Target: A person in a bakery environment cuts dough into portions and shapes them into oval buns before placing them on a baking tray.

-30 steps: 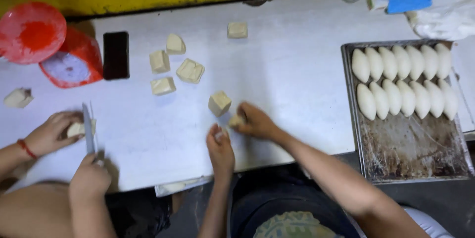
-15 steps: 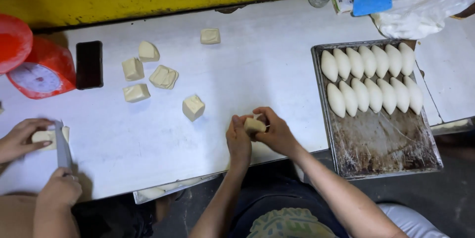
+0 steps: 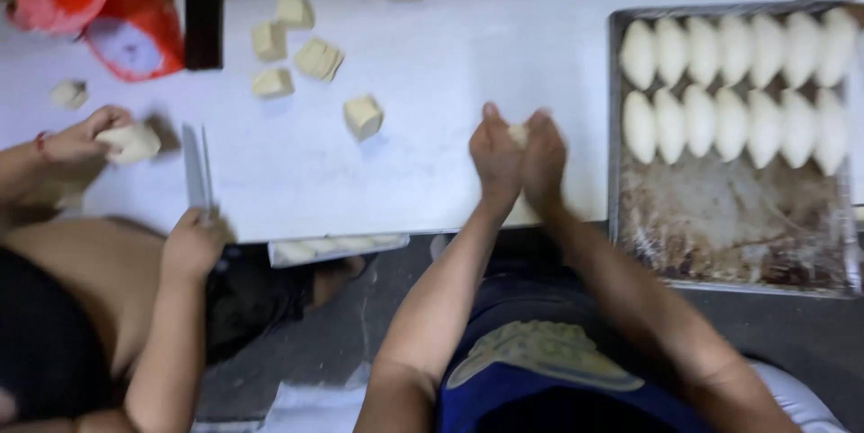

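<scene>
The left hand (image 3: 494, 156) and right hand (image 3: 544, 158) are pressed together, palms facing, over the white table (image 3: 504, 55), enclosing a dough piece (image 3: 517, 134) of which only a pale top edge shows. Risk: uneven palm pressure could squeeze the dough out sideways or misshape it. Its long axis and heading cannot be determined while enclosed. The baking tray (image 3: 720, 235) lies just beside the right hand.

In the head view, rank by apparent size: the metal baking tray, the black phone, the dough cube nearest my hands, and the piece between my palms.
Largest to smallest:
1. Metal baking tray
2. Black phone
3. Pale dough cube
4. Dough piece pressed between left hand and right hand: mostly hidden, so unsure.
</scene>
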